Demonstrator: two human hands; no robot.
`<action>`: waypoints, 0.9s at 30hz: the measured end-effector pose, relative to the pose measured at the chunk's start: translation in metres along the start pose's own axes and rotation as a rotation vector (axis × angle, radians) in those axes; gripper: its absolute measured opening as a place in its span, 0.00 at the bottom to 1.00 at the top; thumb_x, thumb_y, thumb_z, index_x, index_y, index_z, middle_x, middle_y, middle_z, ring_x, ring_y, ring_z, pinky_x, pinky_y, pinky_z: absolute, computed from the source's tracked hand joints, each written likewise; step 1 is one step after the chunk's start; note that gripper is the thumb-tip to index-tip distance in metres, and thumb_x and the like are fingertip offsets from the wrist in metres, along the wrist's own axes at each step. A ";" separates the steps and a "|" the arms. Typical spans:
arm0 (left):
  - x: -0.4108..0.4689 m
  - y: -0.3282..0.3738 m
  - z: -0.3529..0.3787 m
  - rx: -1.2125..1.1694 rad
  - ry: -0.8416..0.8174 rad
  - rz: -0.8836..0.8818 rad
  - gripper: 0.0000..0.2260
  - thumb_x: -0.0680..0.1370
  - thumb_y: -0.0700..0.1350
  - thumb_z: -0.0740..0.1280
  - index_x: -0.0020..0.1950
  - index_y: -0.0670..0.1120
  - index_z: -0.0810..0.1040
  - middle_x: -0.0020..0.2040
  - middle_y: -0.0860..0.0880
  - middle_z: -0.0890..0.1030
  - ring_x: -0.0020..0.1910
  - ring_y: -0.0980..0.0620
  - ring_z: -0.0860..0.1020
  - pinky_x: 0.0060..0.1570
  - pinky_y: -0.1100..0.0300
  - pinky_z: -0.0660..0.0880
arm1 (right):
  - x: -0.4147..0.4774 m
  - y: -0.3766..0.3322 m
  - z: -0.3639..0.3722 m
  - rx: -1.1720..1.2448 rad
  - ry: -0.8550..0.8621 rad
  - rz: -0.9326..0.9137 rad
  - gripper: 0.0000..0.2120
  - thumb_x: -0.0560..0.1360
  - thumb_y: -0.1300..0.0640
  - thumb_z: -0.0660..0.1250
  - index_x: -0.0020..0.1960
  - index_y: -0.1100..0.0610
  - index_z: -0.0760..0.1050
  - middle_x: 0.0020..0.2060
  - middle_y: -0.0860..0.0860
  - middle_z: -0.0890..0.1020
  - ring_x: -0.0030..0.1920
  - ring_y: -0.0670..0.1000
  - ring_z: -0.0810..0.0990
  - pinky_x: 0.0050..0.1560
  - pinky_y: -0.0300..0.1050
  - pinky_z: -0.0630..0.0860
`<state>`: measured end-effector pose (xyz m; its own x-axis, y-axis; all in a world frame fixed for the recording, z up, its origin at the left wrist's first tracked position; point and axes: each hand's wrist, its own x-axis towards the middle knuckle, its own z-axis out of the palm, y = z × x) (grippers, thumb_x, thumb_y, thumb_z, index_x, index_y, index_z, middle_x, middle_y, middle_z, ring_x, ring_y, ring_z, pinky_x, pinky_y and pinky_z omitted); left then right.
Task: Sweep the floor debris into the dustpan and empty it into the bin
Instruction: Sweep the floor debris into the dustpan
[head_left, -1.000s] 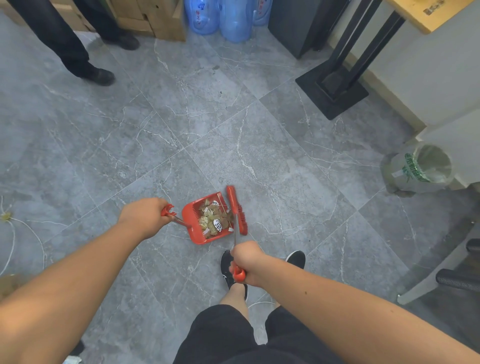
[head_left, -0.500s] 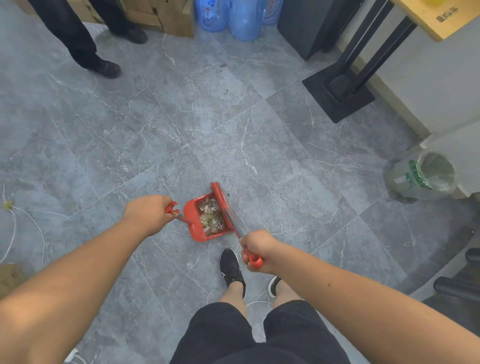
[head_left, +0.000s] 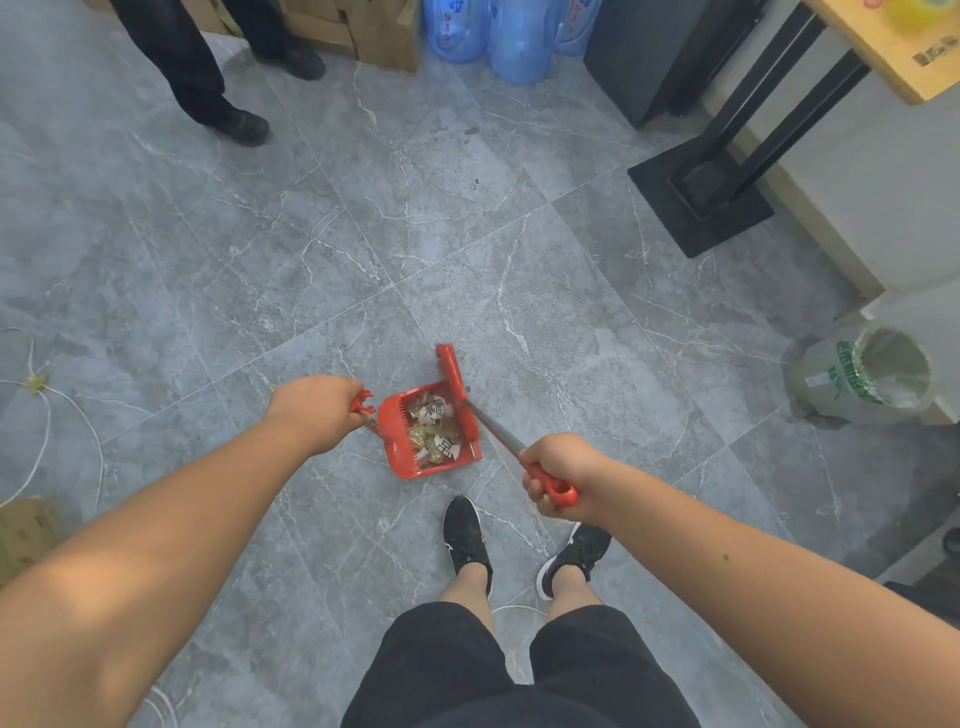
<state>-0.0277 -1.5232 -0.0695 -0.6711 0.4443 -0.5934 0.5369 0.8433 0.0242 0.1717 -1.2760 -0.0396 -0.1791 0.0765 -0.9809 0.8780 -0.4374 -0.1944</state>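
Note:
A red dustpan (head_left: 400, 441) sits low over the grey tile floor in front of my feet, holding paper scraps and yellowish debris (head_left: 434, 434). My left hand (head_left: 311, 410) is shut on the red end of the dustpan's long handle. A red broom head (head_left: 457, 392) lies across the dustpan's right open edge. Its metal shaft runs down-right to the red grip, where my right hand (head_left: 558, 475) is shut. The bin (head_left: 872, 376), lined with a clear bag with green print, stands at the far right by the wall.
Another person's dark legs and shoes (head_left: 228, 114) stand at the top left. Blue water jugs (head_left: 498, 36) and cardboard boxes (head_left: 363, 31) line the far wall. A black table base (head_left: 701, 208) is at the upper right. White cord (head_left: 47, 415) lies on the left floor.
The broom head has shifted along the dustpan's right edge and my right hand has moved out to the right. My view has tilted, bringing both my feet into sight.

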 end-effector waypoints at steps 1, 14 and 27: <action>0.000 0.000 -0.001 0.005 -0.006 0.001 0.13 0.80 0.60 0.64 0.56 0.54 0.79 0.49 0.51 0.83 0.50 0.47 0.80 0.47 0.54 0.78 | 0.000 -0.001 -0.001 -0.017 0.011 -0.009 0.12 0.80 0.64 0.58 0.37 0.57 0.64 0.29 0.54 0.66 0.20 0.47 0.70 0.26 0.34 0.58; 0.005 0.004 -0.001 0.050 -0.038 -0.006 0.14 0.81 0.61 0.63 0.59 0.54 0.78 0.55 0.50 0.82 0.55 0.46 0.80 0.47 0.54 0.74 | 0.023 0.017 0.019 -0.187 0.127 -0.037 0.04 0.77 0.69 0.56 0.47 0.64 0.68 0.29 0.57 0.68 0.20 0.50 0.66 0.24 0.36 0.57; 0.001 0.010 -0.006 0.050 -0.076 -0.025 0.14 0.80 0.63 0.62 0.54 0.55 0.78 0.52 0.52 0.81 0.54 0.48 0.80 0.45 0.56 0.72 | -0.005 0.054 0.025 -0.155 -0.009 -0.025 0.07 0.78 0.65 0.59 0.42 0.60 0.67 0.28 0.55 0.69 0.21 0.50 0.67 0.28 0.38 0.57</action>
<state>-0.0258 -1.5121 -0.0654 -0.6449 0.3980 -0.6525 0.5472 0.8365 -0.0306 0.2085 -1.3224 -0.0444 -0.2045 0.0775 -0.9758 0.9312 -0.2918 -0.2184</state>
